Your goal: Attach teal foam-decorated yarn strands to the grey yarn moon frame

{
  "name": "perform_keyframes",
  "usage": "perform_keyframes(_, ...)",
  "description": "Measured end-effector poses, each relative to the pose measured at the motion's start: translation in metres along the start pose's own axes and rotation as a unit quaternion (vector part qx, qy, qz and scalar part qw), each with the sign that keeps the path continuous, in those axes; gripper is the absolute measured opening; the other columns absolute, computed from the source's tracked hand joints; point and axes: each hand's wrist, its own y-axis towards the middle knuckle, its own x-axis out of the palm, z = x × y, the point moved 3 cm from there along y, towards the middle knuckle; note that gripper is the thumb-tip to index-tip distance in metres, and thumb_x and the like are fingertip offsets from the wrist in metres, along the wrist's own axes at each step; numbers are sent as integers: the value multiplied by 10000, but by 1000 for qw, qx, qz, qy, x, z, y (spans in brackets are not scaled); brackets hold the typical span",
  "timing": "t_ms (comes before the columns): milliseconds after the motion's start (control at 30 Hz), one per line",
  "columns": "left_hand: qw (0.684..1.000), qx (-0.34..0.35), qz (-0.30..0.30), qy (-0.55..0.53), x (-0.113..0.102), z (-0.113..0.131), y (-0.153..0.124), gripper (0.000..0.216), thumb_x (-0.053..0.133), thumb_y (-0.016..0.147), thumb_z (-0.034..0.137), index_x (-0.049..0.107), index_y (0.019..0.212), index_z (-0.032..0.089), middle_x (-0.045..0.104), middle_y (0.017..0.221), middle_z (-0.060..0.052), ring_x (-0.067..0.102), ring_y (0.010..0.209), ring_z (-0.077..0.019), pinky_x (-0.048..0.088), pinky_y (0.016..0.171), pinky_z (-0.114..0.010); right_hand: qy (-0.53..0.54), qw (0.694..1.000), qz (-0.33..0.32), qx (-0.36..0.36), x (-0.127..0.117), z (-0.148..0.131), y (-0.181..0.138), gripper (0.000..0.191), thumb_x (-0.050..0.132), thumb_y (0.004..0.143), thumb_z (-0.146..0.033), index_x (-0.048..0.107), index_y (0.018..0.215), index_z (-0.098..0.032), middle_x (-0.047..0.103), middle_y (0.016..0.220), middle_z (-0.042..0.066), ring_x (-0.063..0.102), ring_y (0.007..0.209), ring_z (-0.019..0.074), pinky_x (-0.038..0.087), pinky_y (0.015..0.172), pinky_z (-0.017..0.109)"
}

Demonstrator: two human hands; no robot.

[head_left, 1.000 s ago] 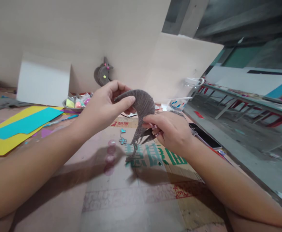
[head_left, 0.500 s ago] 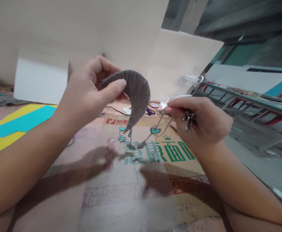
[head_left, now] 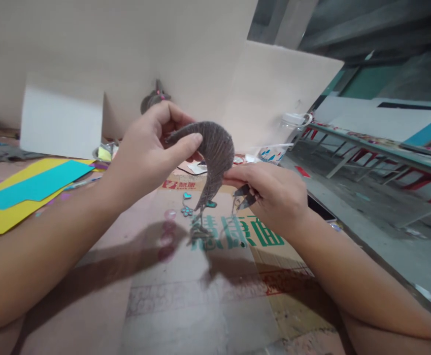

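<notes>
A grey yarn-wrapped crescent (head_left: 215, 150) hangs in the air above the cardboard-covered table (head_left: 185, 296). My left hand (head_left: 152, 148) pinches its upper tip between thumb and fingers. My right hand (head_left: 270, 195) is closed beside the crescent's lower edge, holding small dark scissors (head_left: 245, 197) whose blades point left toward the crescent. Grey strings (head_left: 200, 224) dangle from the crescent's lower tip, with a small teal charm (head_left: 211, 204) among them. On the table below lie a teal heart (head_left: 187, 195) and a teal flower charm (head_left: 186, 211).
Yellow and teal paper sheets (head_left: 26, 190) lie at the left. A white card (head_left: 62, 123) leans on the back wall beside another grey crescent (head_left: 152, 100). A paper cup (head_left: 272, 153) stands at the right near the table edge, where a dark phone (head_left: 320, 209) lies.
The crescent and my left hand have come down from their raised position. My right hand moved back in to the crescent's lower edge, and the strings it held out now hang down.
</notes>
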Motion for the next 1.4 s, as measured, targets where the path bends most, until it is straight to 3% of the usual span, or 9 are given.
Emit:
perform_keyframes(67,1000,-2,-8,-1,2,0,-1,139,658,851,254,556,907,179,665,796,-1,673,660,-129,544,624,-232,7,1000,5,6,0,-1,1,192,525,865,-76,623,943,-222,665,878,16,627,765,143,493,665,273)
perform_keyframes(267,1000,3,-20,-13,5,5,-5,150,655,854,271,559,901,166,662,784,1,658,644,-126,557,637,-266,50,994,30,89,-1,2,5,175,540,836,-75,628,875,-221,458,1313,72,514,642,79,428,551,278)
perform_keyframes(400,999,-20,-9,-36,5,9,-6,145,673,842,278,573,875,180,667,782,11,651,649,-114,544,617,-234,150,981,10,120,5,5,10,74,632,827,-142,604,817,-210,616,964,36,542,705,127,433,626,285)
perform_keyframes(500,998,-35,-7,-50,5,9,-6,177,697,818,314,590,881,188,675,785,12,656,663,-125,540,638,-247,192,971,-3,140,9,4,11,88,644,834,-173,583,776,-196,579,750,-7,517,682,127,403,622,274)
perform_keyframes(633,995,-68,-32,-71,9,-1,-4,275,687,800,439,631,928,202,695,775,-6,679,744,-164,538,685,-275,181,971,30,154,7,3,9,105,647,843,-187,576,765,-196,564,717,-20,475,629,112,366,598,268)
perform_keyframes(833,976,-117,-146,-109,22,-25,-1,445,597,799,603,687,808,167,716,814,-68,673,784,-179,538,735,-290,164,972,76,151,2,6,6,103,658,847,-193,579,781,-200,535,686,-35,428,584,97,343,567,263)
perform_keyframes(1033,965,-99,-239,-48,37,-21,-14,288,613,828,458,701,827,183,681,836,-36,622,771,-163,492,668,-256,173,968,98,150,3,8,7,94,645,853,-190,578,787,-196,536,692,-32,434,592,99,351,577,268)
perform_keyframes(1167,971,-61,-233,-6,42,-13,-20,257,572,855,383,664,754,165,600,711,-22,561,690,-148,450,600,-255,183,970,81,141,4,7,9,99,641,851,-176,578,777,-195,518,699,-27,447,616,104,357,584,269)
perform_keyframes(1400,980,-84,-179,-3,34,-14,-16,212,592,836,368,683,810,178,601,667,-22,545,625,-154,432,535,-260,190,974,37,121,4,6,10,53,630,848,-164,614,812,-199,527,814,3,488,685,115,376,579,262)
